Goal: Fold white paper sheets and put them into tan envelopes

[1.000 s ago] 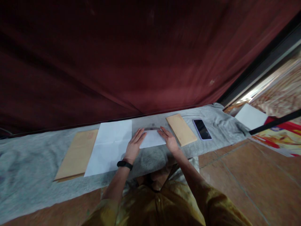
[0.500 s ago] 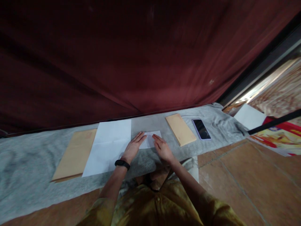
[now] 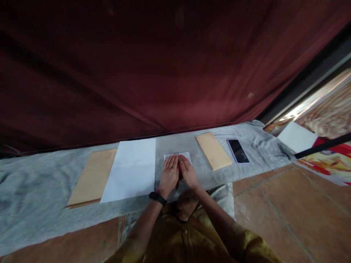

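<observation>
My left hand (image 3: pixel 169 175), a black band on its wrist, lies flat with fingers stretched over a small folded white paper (image 3: pixel 185 155). Against it, my right hand (image 3: pixel 188 174) also rests on the paper, its fingers extended and nearly touching the left ones. Most of the paper is hidden under both hands; its upper edge and corners show. To the left lies a larger white sheet (image 3: pixel 131 168) with a crease across it, partly over a stack of brown envelopes (image 3: pixel 91 175).
A second stack of brown envelopes (image 3: pixel 213 151) and a phone (image 3: pixel 238 151) lie on the right of the grey cloth (image 3: pixel 175 144). Behind hangs a dark red curtain (image 3: pixel 164 73). A white box-like item (image 3: pixel 297 136) and a colourful printed sheet (image 3: pixel 329 164) are on the right by the tiled floor.
My left hand has moved right across the folded paper until it meets my right hand. My right hand stays nearly in place. The view has shifted slightly.
</observation>
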A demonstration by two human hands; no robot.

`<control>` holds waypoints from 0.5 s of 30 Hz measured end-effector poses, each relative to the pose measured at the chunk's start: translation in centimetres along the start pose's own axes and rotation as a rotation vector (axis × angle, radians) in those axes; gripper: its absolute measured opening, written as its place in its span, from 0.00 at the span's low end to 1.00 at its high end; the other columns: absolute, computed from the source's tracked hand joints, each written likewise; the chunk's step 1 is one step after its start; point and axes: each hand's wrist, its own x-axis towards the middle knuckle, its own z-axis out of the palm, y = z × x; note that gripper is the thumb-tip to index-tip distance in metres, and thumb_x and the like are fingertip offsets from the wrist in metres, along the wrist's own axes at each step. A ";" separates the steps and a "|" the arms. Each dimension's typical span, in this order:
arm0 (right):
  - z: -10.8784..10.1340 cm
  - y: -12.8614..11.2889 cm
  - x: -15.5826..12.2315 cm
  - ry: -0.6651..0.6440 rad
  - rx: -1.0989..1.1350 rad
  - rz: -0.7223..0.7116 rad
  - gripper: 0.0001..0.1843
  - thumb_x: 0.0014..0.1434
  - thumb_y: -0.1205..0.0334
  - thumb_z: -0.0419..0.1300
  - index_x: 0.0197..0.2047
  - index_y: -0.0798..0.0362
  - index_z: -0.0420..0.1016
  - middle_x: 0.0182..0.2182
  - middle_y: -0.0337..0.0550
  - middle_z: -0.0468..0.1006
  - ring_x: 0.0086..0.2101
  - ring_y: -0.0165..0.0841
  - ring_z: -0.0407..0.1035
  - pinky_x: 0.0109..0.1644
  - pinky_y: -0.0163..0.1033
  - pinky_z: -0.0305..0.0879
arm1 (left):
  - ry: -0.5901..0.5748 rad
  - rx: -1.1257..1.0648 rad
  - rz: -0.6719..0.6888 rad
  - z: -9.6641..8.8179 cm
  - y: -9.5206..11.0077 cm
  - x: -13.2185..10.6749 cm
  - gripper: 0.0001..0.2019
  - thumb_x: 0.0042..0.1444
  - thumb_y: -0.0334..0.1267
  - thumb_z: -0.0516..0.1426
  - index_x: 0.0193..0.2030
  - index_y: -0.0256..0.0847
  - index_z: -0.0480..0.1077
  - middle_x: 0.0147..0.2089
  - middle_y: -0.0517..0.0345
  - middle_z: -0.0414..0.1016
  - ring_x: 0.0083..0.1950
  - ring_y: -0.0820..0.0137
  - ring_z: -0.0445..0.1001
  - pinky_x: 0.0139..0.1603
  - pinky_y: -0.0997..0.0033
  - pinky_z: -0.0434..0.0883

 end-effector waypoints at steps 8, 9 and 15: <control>0.7 -1.6 1.5 -0.145 -0.164 -0.137 0.29 0.75 0.52 0.38 0.67 0.56 0.68 0.65 0.52 0.69 0.66 0.37 0.59 0.72 0.50 0.53 | -0.060 0.190 0.018 2.6 -0.4 -0.4 0.32 0.65 0.34 0.49 0.75 0.32 0.51 0.76 0.38 0.53 0.78 0.54 0.44 0.76 0.45 0.48; 1.0 -1.7 1.4 -0.166 -0.224 -0.166 0.28 0.75 0.52 0.39 0.68 0.56 0.67 0.66 0.52 0.68 0.67 0.38 0.58 0.72 0.52 0.51 | -0.052 0.198 0.018 2.7 -0.6 -0.4 0.32 0.65 0.35 0.49 0.75 0.34 0.50 0.76 0.40 0.53 0.78 0.55 0.44 0.76 0.45 0.47; 1.1 -0.9 1.2 -0.192 -0.417 -0.213 0.26 0.75 0.57 0.40 0.70 0.54 0.62 0.68 0.51 0.64 0.69 0.40 0.53 0.73 0.55 0.48 | -0.054 0.201 0.004 2.5 -0.3 -0.3 0.31 0.66 0.36 0.47 0.75 0.34 0.49 0.77 0.41 0.49 0.79 0.55 0.41 0.76 0.46 0.48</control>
